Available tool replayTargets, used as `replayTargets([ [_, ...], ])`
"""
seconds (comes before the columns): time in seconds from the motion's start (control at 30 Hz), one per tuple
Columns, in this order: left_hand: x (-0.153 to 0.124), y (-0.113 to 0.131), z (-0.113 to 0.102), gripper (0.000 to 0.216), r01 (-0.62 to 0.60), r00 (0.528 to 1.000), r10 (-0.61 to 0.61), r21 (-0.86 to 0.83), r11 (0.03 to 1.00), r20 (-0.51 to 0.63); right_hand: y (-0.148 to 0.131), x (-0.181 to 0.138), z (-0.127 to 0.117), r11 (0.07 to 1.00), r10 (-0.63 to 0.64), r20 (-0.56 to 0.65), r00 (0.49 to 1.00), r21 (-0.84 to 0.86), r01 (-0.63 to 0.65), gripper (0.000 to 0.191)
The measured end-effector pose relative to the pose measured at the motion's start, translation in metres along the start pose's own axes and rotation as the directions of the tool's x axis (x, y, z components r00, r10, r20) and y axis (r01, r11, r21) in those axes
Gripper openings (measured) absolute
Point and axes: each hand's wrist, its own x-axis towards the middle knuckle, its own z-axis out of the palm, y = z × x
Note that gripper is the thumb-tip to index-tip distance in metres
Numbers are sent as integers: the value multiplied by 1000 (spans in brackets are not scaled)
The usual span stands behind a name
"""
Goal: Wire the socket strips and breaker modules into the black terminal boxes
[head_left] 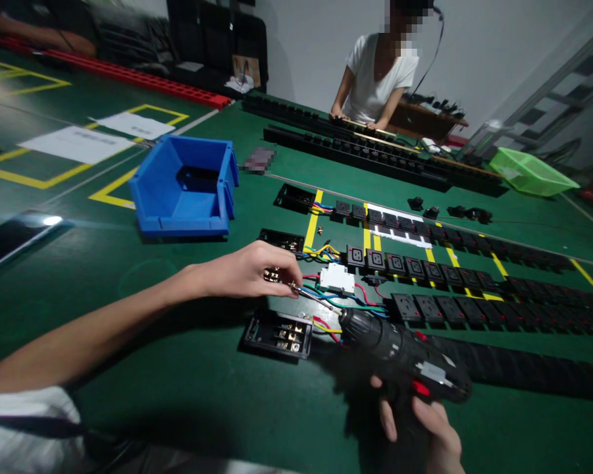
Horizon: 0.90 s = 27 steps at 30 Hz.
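My right hand (439,428) grips a black cordless drill (405,349) by its handle. The drill's long thin bit (318,299) points left, its tip at the fingertips of my left hand (261,270). Thumb and forefinger of that hand are pinched on a small brass-coloured piece (293,286) at the tip, too small to name surely. Behind the fingers, a terminal block is mostly hidden. Nearer me lies an open black terminal box (279,334) with brass terminals. Coloured wires (333,301) and a white breaker-like module (337,279) lie just beyond the bit.
Rows of black sockets (414,266) stretch rightward across the green table. A blue bin (182,187) holding a dark part stands left, near paper sheets (76,145). A green basket (530,172) is at far right. Across the table, a person (375,79) works at long black strips (355,155).
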Motion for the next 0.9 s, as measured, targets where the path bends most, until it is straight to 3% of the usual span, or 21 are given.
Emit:
replayTargets([
  [0.4, 0, -2, -3, 14, -59, 996, 56, -41, 997, -69, 7, 1, -2, 998, -59, -82, 995, 20, 61, 46],
  [0.7, -1, -2, -3, 17, -172, 983, 173, 13, 985, -66, 8, 2, -4, 999, -33, -62, 998, 25, 35, 48],
  [0.9, -3, -2, -7, 21, -157, 987, 159, 60, 986, -34, 14, 5, -10, 1000, -31, -4, 1000, -1, 31, 47],
])
